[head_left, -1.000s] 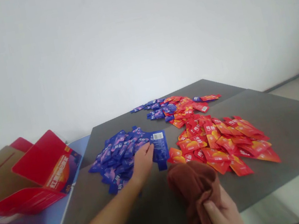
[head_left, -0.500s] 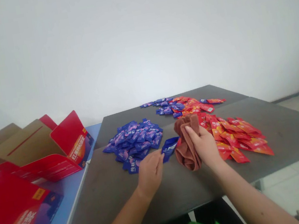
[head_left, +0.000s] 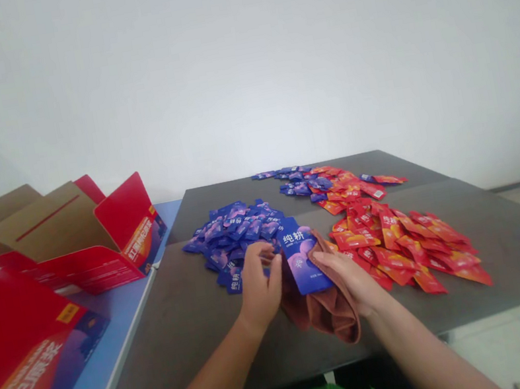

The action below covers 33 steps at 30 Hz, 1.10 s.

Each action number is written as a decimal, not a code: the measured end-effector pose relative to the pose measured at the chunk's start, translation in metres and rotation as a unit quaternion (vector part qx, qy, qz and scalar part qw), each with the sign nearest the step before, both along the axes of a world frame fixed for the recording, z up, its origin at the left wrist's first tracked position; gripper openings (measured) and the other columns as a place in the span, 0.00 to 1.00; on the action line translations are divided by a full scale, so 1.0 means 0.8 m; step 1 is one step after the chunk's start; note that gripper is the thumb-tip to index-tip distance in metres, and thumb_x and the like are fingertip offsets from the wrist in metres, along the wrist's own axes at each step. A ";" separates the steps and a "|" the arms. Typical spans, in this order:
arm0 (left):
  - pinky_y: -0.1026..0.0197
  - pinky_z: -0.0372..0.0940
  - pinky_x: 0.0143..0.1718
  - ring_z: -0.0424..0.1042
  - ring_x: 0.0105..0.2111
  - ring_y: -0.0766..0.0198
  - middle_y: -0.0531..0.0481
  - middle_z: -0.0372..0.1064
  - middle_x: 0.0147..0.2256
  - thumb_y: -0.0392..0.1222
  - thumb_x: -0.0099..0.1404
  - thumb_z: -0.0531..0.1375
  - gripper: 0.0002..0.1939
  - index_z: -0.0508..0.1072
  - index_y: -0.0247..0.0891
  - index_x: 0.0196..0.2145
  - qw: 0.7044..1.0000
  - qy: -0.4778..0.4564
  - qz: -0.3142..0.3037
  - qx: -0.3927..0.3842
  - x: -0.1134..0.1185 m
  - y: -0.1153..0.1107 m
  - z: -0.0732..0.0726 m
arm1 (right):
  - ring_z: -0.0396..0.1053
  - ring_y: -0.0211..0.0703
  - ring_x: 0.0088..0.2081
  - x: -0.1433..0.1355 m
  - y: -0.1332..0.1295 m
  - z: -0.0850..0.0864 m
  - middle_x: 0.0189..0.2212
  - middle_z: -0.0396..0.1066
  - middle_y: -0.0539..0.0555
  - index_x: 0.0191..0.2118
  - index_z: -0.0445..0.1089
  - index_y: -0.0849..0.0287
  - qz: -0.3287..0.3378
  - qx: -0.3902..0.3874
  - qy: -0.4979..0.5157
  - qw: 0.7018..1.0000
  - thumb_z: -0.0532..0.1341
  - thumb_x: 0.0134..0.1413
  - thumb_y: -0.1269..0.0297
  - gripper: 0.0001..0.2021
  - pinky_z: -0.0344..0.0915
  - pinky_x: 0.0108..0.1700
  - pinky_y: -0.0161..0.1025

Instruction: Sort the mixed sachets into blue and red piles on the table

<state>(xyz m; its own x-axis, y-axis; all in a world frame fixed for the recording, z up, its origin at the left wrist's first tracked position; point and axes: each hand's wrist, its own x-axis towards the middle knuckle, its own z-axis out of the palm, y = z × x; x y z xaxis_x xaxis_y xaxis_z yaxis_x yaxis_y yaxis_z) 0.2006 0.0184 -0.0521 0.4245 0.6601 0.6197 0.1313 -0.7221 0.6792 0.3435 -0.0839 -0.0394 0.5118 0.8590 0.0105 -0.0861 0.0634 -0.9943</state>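
Note:
A blue sachet (head_left: 299, 261) with white lettering lies tilted against a crumpled brown cloth (head_left: 334, 312), above the table's near half. My right hand (head_left: 349, 276) is closed around the cloth, its thumb on the sachet's right edge. Just left of the sachet is my left hand (head_left: 259, 285), thumb and curled fingers apart with a gap between them; whether it touches the cloth is hidden. Behind my left hand spreads a heap of blue sachets (head_left: 238, 225). Red-orange sachets (head_left: 403, 239) are piled to the right of my right hand.
Farther back on the dark table (head_left: 190, 341) lies a mixed group of blue and red sachets (head_left: 339, 184). At the left, open red cardboard boxes (head_left: 86, 265) stand on a blue surface (head_left: 124, 312) alongside the table. A white wall (head_left: 239, 77) rises behind.
The blue sachet has moved from my left hand's fingertips onto the cloth in my right hand, its lettered face now showing. My left hand's fingers have parted. The cloth has shifted closer and spread.

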 end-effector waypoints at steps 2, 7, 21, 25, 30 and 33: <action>0.59 0.66 0.42 0.69 0.38 0.61 0.48 0.70 0.36 0.45 0.69 0.51 0.11 0.70 0.38 0.39 0.987 0.004 -0.066 -0.144 0.002 -0.002 -0.005 | 0.75 0.47 0.30 0.000 0.004 -0.006 0.30 0.78 0.54 0.36 0.75 0.61 0.068 -0.025 0.049 0.996 0.65 0.49 0.50 0.17 0.70 0.35 0.42; 0.64 0.63 0.35 0.64 0.32 0.66 0.54 0.63 0.30 0.50 0.66 0.55 0.12 0.66 0.39 0.33 0.914 -0.061 -0.180 -0.359 0.000 0.005 -0.011 | 0.74 0.49 0.35 0.013 -0.001 -0.009 0.35 0.78 0.55 0.39 0.75 0.60 -0.025 -0.024 -0.014 0.999 0.65 0.49 0.48 0.20 0.69 0.38 0.41; 0.66 0.58 0.30 0.57 0.26 0.67 0.57 0.54 0.25 0.47 0.63 0.56 0.12 0.59 0.41 0.27 0.937 -0.079 -0.117 -0.319 0.003 0.004 -0.006 | 0.73 0.49 0.42 -0.066 -0.017 -0.040 0.40 0.73 0.55 0.38 0.76 0.54 0.008 -0.026 -0.408 0.913 0.60 0.53 0.61 0.09 0.68 0.44 0.41; 0.67 0.55 0.26 0.53 0.23 0.69 0.59 0.49 0.24 0.47 0.67 0.51 0.12 0.55 0.42 0.28 0.957 -0.095 -0.015 -0.273 -0.010 0.035 0.003 | 0.73 0.48 0.40 -0.058 -0.040 -0.071 0.37 0.75 0.55 0.34 0.77 0.56 0.033 -0.051 -0.350 0.935 0.59 0.57 0.58 0.11 0.68 0.43 0.40; 0.63 0.60 0.31 0.65 0.27 0.64 0.55 0.63 0.25 0.42 0.67 0.52 0.10 0.63 0.41 0.27 0.967 0.226 0.053 -0.102 -0.044 0.081 -0.023 | 0.70 0.53 0.49 -0.025 -0.059 -0.072 0.45 0.74 0.58 0.42 0.74 0.57 -0.089 -0.053 -0.302 0.948 0.59 0.57 0.52 0.15 0.67 0.49 0.45; 0.58 0.64 0.39 0.71 0.35 0.58 0.47 0.72 0.32 0.39 0.64 0.56 0.04 0.71 0.39 0.33 0.945 0.319 0.051 -0.056 -0.054 0.096 -0.041 | 0.70 0.54 0.49 -0.012 -0.060 -0.069 0.45 0.74 0.58 0.43 0.74 0.57 -0.111 -0.059 -0.288 0.949 0.60 0.56 0.52 0.17 0.66 0.50 0.46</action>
